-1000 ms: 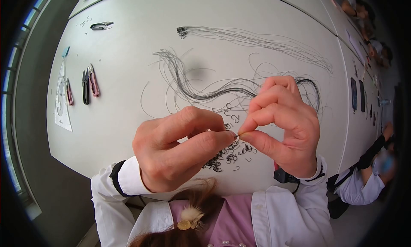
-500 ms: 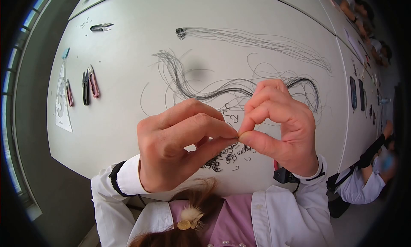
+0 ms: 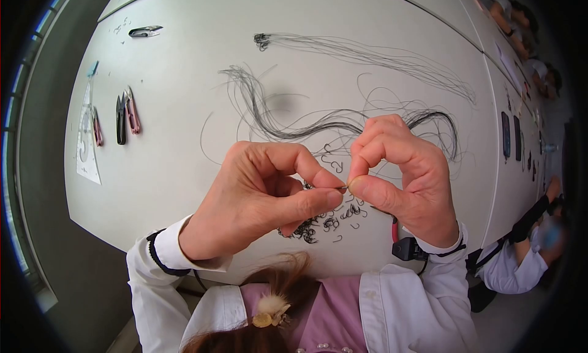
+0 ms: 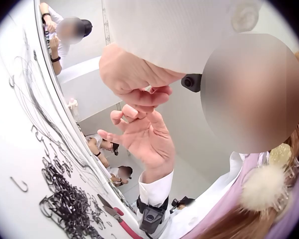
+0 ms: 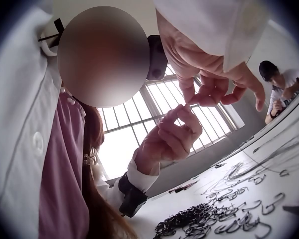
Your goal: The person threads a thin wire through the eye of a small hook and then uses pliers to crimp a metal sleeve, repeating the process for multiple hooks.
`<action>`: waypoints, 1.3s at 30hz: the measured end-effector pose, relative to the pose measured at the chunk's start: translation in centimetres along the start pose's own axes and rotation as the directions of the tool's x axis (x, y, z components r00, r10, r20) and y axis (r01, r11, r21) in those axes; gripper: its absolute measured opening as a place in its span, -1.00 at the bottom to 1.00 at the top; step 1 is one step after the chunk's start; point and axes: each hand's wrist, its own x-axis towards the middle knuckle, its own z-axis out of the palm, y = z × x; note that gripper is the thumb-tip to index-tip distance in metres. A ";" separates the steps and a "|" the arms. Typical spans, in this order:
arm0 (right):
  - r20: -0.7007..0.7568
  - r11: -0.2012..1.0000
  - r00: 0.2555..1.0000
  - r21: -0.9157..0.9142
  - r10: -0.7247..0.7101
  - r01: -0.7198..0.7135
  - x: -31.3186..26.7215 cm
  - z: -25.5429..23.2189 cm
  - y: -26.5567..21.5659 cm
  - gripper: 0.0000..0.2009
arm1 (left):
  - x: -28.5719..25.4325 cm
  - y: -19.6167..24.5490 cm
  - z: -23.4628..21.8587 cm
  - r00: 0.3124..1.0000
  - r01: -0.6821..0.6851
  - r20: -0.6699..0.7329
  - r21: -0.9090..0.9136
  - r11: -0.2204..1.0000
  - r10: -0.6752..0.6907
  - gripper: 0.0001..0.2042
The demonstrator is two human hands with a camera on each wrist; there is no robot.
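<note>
Over the near part of the white table, my left hand [image 3: 260,197] pinches a thin dark fish hook [image 3: 338,187] between thumb and forefinger. My right hand [image 3: 407,181] meets it fingertip to fingertip, thumb and forefinger pinching the hook's other end. Most of the hook is hidden by the fingers, and I cannot tell if a line runs from it. Below both hands lies a pile of loose black fish hooks [image 4: 67,204]. Beyond them a wavy bundle of dark fishing line [image 3: 263,123] passes partly behind the right hand.
A straighter bundle of line [image 3: 367,56] ends in clustered hooks [image 3: 261,42] farther back. Red-handled pliers [image 4: 120,219] lie by my right wrist. On the left are black snips [image 3: 120,123], pink snips [image 3: 133,115], a clear set square [image 3: 87,154] and more snips [image 3: 145,31]. People sit at right.
The left hand has turned and its fingers have re-gripped, baring more of the thin hook. Both hands' meeting point has shifted slightly right and up; the right hand keeps its pinch.
</note>
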 end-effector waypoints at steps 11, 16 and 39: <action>0.024 1.000 1.000 -0.008 -0.001 0.002 0.1 -0.1 -0.1 -0.92 | 0.0 -0.1 -0.1 1.000 0.022 -0.003 -0.020 1.000 -0.022 -0.93; -0.009 1.000 1.000 0.014 -0.007 0.007 0.1 0.1 0.1 -0.93 | 0.0 -0.3 -0.1 0.998 -0.057 -0.032 0.066 0.996 0.059 -0.94; -0.155 0.935 0.979 -0.349 -0.132 0.071 0.0 1.5 -0.9 -0.80 | -0.2 -0.5 0.1 0.992 -0.119 -0.036 0.065 0.991 0.122 -0.92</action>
